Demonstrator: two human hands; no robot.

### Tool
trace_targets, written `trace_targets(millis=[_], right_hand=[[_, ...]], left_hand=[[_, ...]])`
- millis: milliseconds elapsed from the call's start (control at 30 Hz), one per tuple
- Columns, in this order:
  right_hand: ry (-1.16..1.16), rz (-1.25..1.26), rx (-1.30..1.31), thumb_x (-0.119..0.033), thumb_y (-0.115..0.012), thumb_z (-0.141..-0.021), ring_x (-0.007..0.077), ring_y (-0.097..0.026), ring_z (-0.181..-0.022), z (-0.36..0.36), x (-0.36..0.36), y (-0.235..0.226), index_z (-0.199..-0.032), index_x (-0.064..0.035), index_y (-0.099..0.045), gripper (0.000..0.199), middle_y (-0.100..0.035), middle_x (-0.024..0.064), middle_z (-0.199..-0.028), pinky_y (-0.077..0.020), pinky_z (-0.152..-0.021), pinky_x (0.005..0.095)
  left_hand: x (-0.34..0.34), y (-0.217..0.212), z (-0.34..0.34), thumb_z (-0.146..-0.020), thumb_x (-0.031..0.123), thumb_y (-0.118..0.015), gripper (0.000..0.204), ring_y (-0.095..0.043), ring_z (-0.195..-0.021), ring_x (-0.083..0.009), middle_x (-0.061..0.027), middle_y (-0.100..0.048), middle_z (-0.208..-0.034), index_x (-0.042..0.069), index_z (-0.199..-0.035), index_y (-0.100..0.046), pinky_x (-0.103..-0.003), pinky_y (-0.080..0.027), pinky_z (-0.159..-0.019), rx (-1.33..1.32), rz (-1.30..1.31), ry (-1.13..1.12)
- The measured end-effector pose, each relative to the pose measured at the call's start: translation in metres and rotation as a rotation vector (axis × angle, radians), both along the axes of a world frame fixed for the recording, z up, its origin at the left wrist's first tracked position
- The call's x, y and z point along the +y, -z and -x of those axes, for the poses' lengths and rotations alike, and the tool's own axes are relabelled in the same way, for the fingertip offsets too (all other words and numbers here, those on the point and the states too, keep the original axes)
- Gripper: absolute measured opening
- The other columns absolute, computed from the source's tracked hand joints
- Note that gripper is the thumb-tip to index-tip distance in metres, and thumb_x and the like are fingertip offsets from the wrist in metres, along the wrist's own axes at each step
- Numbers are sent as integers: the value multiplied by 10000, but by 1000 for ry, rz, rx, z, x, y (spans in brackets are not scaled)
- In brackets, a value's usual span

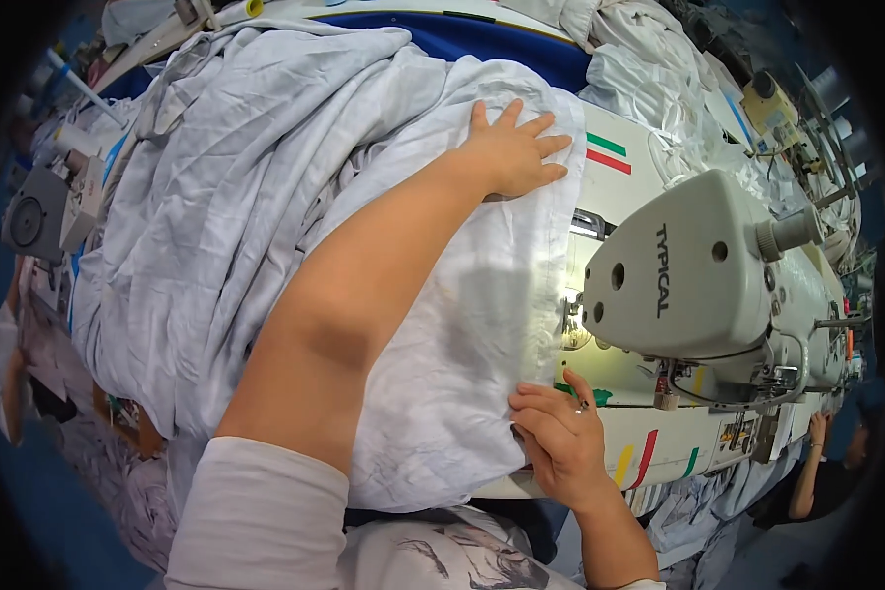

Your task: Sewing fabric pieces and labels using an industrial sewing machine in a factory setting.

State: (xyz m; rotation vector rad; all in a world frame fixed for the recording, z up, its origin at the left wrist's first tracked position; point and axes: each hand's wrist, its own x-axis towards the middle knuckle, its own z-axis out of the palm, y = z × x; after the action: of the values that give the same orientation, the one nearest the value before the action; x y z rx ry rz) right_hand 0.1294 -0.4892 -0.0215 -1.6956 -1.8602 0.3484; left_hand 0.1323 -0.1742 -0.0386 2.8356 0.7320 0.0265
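Observation:
A large white cloth (462, 285) lies spread in front of me, its straight hemmed edge running beside the needle area of a white sewing machine (678, 265). My left hand (516, 152) rests flat on the cloth's far part, fingers spread wide, near that edge. At the near end of the same edge, my right hand (565, 442) has its fingers curled over the cloth's corner. A small shiny metal piece shows by its fingers; what it is I cannot make out. The machine's lamp lights the cloth edge between my hands.
Heaped white fabric (216, 187) fills the left of the table. Red and green tape strips mark the white machine table (560, 484). More machines and cloth piles stand around. One person (821, 462) is at the right, another (5, 364) at the far left.

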Motion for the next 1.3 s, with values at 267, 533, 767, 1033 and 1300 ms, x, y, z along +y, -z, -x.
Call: trace_targets(millis=[267, 533, 767, 1033, 1300], right_hand=[[-81, 101, 248, 3, -685, -738, 244, -683, -1013, 19, -56, -5, -883, -70, -652, 165, -711, 66, -962, -337, -1048, 465], [-228, 376, 493, -36, -673, -774, 183, -683, -1020, 27, -138, -11, -914, -112, -663, 160, -713, 23, -1002, -347, -988, 420], [-198, 473, 498, -73, -691, -776, 201, -660, -1006, 17, -147, -24, -949, -108, -680, 176, -702, 29, -1017, -361, -982, 433], [-2, 63, 118, -95, -725, -744, 270, -606, -1121, 21, -81, -14, -1060, -54, -656, 327, -634, 95, -1182, -328, -1051, 498], [206, 158, -130, -225, -760, -754, 277, -461, -1319, 8, -46, 0, -1292, -38, -547, 609, -517, 117, -1393, -219, -1122, 564]], left_hand=[[-42, 22, 54, -1008, 485, -318, 592, -108, -1493, -273, -36, -207, -1607, 188, -1520, -302, -648, -65, -1139, -95, -279, 101], [-148, 12, 109, -973, 366, -518, 548, -225, -1460, -289, -92, -322, -1549, 123, -1450, -402, -628, -164, -1112, -169, -136, 87], [-155, -12, 107, -875, 404, -644, 564, -387, -1337, -290, -113, -506, -1349, 93, -1324, -502, -626, -206, -1084, -224, -25, 102], [-152, 1, 106, -856, 558, -609, 754, -248, -1388, -503, -191, -315, -1529, 153, -1460, -406, -721, -197, -1044, -23, -168, 20], [-79, 37, 46, -880, 401, -604, 677, -208, -1413, -462, -199, -274, -1535, 151, -1467, -378, -717, -195, -1037, -82, -61, -62]])
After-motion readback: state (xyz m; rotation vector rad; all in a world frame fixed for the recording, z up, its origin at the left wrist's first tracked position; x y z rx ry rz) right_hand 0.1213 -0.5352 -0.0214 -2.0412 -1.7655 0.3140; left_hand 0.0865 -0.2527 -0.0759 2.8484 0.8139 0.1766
